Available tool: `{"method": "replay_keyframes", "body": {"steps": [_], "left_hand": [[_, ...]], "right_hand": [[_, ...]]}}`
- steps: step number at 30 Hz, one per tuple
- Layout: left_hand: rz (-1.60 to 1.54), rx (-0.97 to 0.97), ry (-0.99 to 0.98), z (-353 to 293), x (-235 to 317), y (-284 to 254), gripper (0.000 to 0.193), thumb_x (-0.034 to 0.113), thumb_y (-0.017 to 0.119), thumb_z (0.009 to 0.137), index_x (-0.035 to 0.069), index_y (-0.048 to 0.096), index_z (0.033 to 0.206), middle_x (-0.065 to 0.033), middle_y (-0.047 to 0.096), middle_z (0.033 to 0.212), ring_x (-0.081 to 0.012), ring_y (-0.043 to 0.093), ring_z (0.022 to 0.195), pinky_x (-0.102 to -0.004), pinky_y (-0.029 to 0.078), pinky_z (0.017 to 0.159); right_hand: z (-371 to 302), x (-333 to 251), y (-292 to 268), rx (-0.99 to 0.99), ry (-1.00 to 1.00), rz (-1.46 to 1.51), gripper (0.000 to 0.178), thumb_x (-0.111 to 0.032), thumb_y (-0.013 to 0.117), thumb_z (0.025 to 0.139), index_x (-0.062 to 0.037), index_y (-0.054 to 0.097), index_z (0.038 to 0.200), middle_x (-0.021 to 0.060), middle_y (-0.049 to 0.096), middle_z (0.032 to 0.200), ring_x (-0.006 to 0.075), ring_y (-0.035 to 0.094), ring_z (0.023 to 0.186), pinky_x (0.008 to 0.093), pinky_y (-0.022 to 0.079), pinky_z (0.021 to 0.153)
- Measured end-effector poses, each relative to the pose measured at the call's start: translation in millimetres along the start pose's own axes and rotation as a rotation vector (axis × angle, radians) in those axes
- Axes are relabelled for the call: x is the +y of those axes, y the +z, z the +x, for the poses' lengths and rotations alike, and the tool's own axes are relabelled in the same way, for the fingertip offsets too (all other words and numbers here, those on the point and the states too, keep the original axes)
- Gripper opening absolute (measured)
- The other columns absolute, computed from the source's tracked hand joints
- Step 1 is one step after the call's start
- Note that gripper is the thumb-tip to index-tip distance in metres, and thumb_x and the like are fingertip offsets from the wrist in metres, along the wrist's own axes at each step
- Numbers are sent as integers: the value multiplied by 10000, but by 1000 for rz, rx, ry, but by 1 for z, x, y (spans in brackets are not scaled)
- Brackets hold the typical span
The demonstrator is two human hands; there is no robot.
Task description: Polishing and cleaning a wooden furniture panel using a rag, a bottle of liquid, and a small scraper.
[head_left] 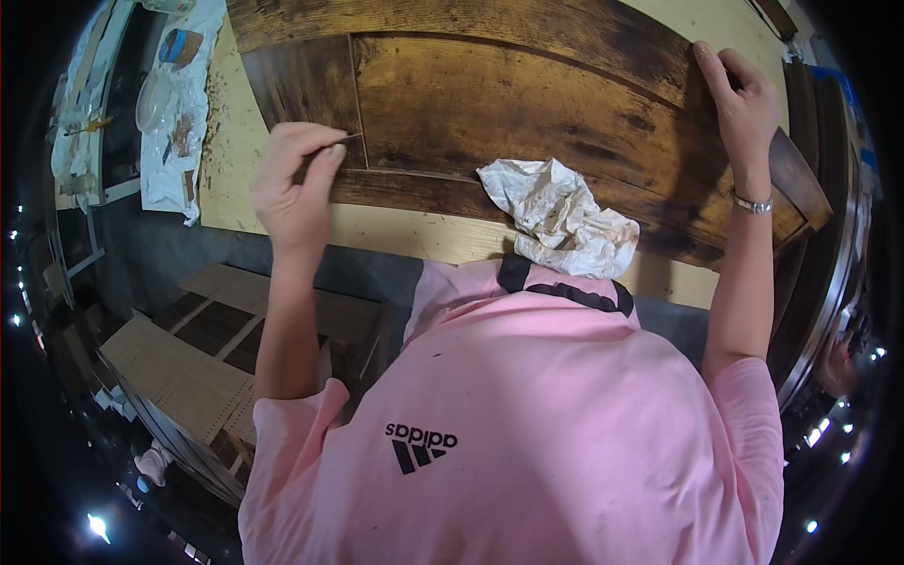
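A dark-stained wooden panel (499, 104) with framed, recessed sections and visible grain lies in front of me. My left hand (297, 179) pinches a thin dark stick-like piece (351, 138) between thumb and fingers. Its tip points at the joint line near the panel's left section; whether it touches the wood I cannot tell. Over at the far right edge of the panel, my right hand (742, 99) grips the border, thumb on top and other fingers partly hidden. A crumpled white cloth (560, 212), stained brown in spots, drapes over the near edge of the panel.
Pale yellow tabletop (377, 221) shows around the panel. Left of it, a white plastic sheet (169, 179) bears a blue-and-brown container (179, 45) and a clear tub (151, 102). Brown boards (179, 377) stand low at the left. Dark boards (815, 141) stand at the right.
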State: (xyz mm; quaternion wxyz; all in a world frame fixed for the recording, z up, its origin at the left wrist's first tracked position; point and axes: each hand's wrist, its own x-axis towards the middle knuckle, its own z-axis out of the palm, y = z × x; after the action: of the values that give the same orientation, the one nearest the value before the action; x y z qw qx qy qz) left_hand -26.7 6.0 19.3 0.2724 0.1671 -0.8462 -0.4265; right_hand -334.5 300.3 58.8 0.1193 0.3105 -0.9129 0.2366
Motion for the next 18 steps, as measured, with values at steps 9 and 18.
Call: {"method": "replay_keyframes", "body": {"steps": [9, 18], "left_hand": [[-228, 206, -43, -11, -2, -20, 120, -53, 629, 854, -36, 633, 973, -49, 596, 945, -85, 536, 826, -201, 427, 730], [148, 18, 183, -11, 29, -15, 153, -71, 670, 724, -3, 679, 860, -65, 629, 827, -172, 582, 740, -256, 454, 643]], "right_hand": [[-25, -33, -55, 75, -132, 228, 221, -143, 762, 813, 37, 644, 766, -11, 541, 572, 41, 421, 550, 202, 357, 511], [-41, -41, -71, 193, -270, 209, 229, -133, 770, 805, 29, 612, 764, 7, 496, 603, 75, 417, 563, 192, 337, 523]]}}
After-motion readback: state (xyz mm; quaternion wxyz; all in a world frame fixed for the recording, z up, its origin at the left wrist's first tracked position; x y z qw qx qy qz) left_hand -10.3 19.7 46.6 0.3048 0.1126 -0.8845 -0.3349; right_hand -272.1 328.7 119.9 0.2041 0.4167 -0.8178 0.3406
